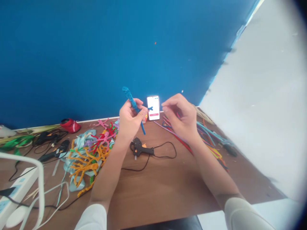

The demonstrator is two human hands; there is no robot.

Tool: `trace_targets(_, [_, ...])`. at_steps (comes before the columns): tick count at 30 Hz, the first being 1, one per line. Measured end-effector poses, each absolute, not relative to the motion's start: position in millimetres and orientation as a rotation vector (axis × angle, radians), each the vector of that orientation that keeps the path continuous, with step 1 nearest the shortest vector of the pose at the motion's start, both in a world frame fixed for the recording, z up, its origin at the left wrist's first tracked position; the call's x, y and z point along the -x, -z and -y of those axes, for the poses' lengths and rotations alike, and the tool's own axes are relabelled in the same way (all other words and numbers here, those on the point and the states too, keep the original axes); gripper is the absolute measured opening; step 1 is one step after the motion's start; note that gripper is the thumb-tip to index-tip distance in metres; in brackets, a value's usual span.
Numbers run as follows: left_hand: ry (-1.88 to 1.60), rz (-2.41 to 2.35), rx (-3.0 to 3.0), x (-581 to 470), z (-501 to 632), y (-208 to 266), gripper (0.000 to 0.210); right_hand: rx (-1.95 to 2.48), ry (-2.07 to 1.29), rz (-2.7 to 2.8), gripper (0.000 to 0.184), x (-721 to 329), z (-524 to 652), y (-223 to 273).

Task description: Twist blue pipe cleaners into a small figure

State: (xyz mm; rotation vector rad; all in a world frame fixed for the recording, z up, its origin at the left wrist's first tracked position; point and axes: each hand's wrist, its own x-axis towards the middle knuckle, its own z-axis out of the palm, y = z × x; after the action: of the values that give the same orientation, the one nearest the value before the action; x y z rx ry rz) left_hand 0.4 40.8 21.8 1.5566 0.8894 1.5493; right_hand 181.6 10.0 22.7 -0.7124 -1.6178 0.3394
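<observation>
Left hand point(130, 118) pinches twisted blue pipe-cleaner piece point(128, 93) between thumb and fingers, above table point(165, 188), left of phone point(153, 103). Right hand point(182, 117): thumb and index tips close together, can't tell if gripping anything. Loose left pinch could drop piece onto glue gun point(145, 150).

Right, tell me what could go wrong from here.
The glue gun lies between the forearms; a lowered wrist might brush it, and whether it's hot doesn't show. Its looped cord could snag an arm. The upright phone, close to the left hand, might get knocked over.
</observation>
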Motion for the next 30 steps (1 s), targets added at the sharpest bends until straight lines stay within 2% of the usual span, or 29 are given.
trace_targets(3, [-1.427,-0.87,-1.527,-2,-36,-26,0.029,0.745,0.123,1.88,0.015,-191,-19,-20])
trace_targets(6, [-1.376,-0.874,-1.509,-3,-32,-28,0.029,0.749,0.346,2.006,0.016,-196,-24,-19])
trace_targets(10, [-1.35,-0.879,-1.503,-2,-33,-28,0.03,0.78,0.452,2.069,0.014,-198,-24,-19])
trace_targets(14, [-1.344,-0.88,-1.522,-1,-37,-26,0.03,0.803,0.424,2.073,0.018,-194,-24,-16])
trace_targets(18, [-1.41,-0.886,-1.634,1,-39,-25,0.029,0.778,0.027,1.949,0.015,-178,-22,-13])
trace_targets(25, [-1.657,-1.059,-2.093,-4,-29,-17,0.014,0.735,-1.545,1.161,0.019,-158,-19,-15])
trace_targets(27, [-1.684,-1.104,-2.095,-8,-26,-16,0.013,0.712,-1.651,1.08,0.018,-158,-20,-13])
trace_targets(28, [-1.685,-1.105,-2.049,-9,-25,-15,0.013,0.722,-1.58,1.096,0.018,-159,-21,-12])
trace_targets(30, [-1.644,-1.074,-1.902,-8,-28,-16,0.017,0.78,-1.225,1.232,0.019,-161,-23,-10])
